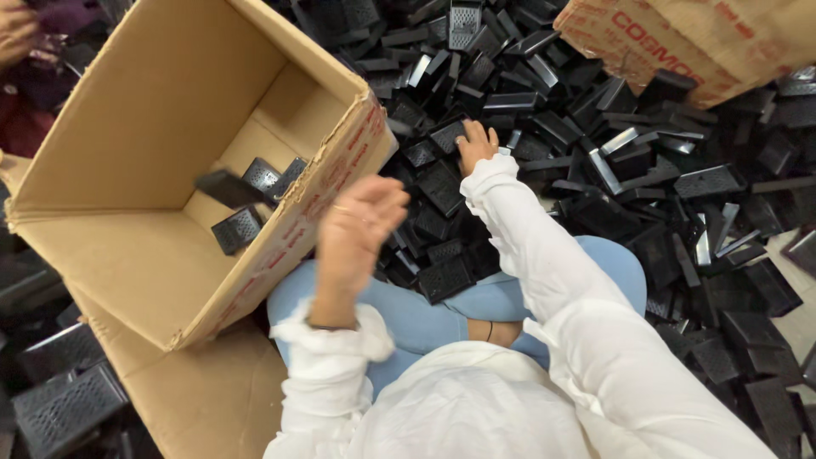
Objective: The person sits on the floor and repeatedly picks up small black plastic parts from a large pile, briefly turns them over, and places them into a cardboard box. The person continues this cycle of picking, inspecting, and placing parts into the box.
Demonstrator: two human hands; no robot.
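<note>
Black parts: a deep heap of small black perforated plastic pieces (595, 161) covers the floor ahead of the seated person, spreading from the knees to the far edge of the head view.
Box: a large open cardboard box (127, 280) stands tilted at the person's left, its mouth facing up and toward the person.
Box contents: only a few black pieces lie at its bottom (238, 229); one more piece (223, 187), blurred, seems to be in the air just above them.
Left hand: the left hand (357, 229) hangs at the box's near rim, fingers loosely curled and half open, palm empty as far as the view shows.
Right hand: the right hand (476, 144) reaches out, arm straight, and rests fingers-down on the heap; whether it has closed on a piece cannot be told, since the fingers hide what is under them.
Progress: judged from the nearly bare box and the huge heap, the filling is at its very start, with almost all pieces left outside.
Surroundings: a second cardboard box (705, 42) sits at the upper right, and larger grated pieces (59, 408) lie at the lower left.
</note>
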